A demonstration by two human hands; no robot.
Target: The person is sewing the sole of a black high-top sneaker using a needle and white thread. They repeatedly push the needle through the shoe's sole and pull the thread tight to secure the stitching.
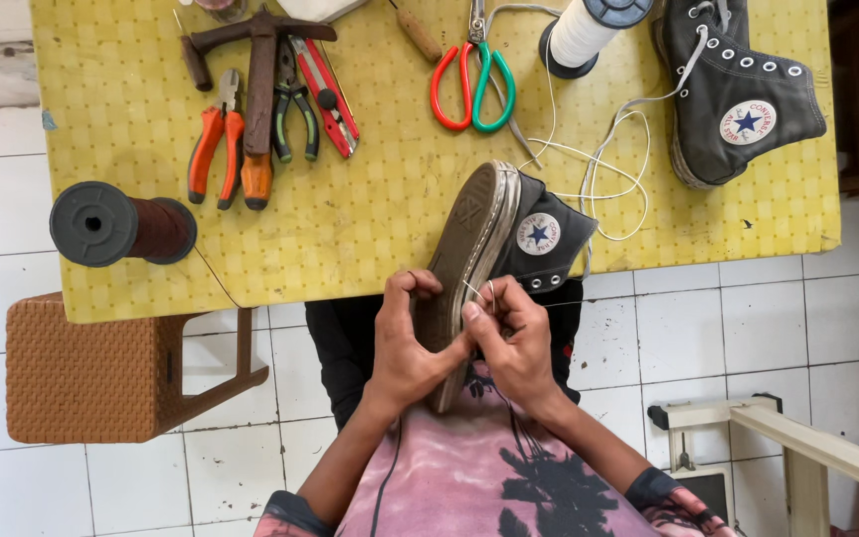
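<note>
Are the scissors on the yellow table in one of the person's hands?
No. The scissors lie untouched at the far side of the table, while the left hand and right hand hold the black shoe.

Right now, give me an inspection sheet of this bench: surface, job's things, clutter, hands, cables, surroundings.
Surface: yellow table, worn and stained.
Job's things: black high-top shoe held sole-up at the table edge; white thread runs from it towards the white spool.
Clutter: second shoe, scissors, pliers, hammer, utility knife, brown spool.
Hands: left hand grips the sole; right hand pinches something thin at the sole edge, too small to identify.
Cables: nothing seen.
Surroundings: white tiled floor, brown wicker stool, pale wooden frame.
</note>
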